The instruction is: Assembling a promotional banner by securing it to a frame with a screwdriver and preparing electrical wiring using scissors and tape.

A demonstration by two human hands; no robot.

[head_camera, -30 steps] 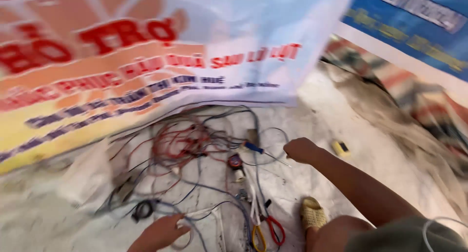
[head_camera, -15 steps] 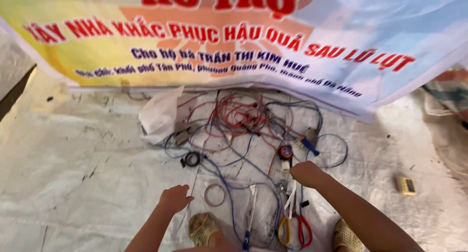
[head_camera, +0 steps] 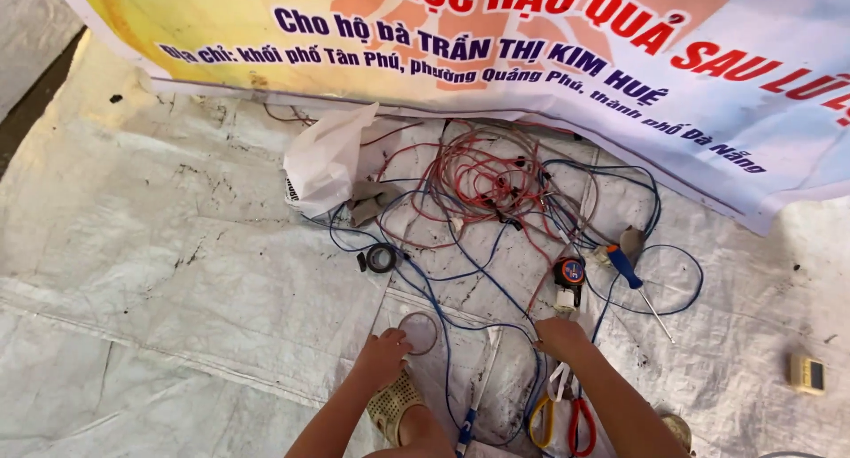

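Note:
My left hand (head_camera: 382,358) rests on the white tarp, fingers touching a clear tape roll (head_camera: 419,332), just above my sandalled foot (head_camera: 396,407). My right hand (head_camera: 560,337) is curled low over blue wires, just below a small black and orange tool (head_camera: 567,279); whether it grips a wire I cannot tell. A tangle of red and blue wires (head_camera: 491,188) spreads beyond both hands. Red-handled and yellow-handled pliers (head_camera: 561,414) lie under my right forearm.
A blue-handled screwdriver (head_camera: 636,279) lies right of the tangle. A black tape roll (head_camera: 382,258) and a crumpled white plastic bag (head_camera: 324,160) sit to the left. A printed banner (head_camera: 496,42) hangs across the back. A small yellow box (head_camera: 807,373) lies far right.
The view has tilted down and closer. My left hand has moved up to the clear tape roll; my right hand stays by the wires under the small tool.

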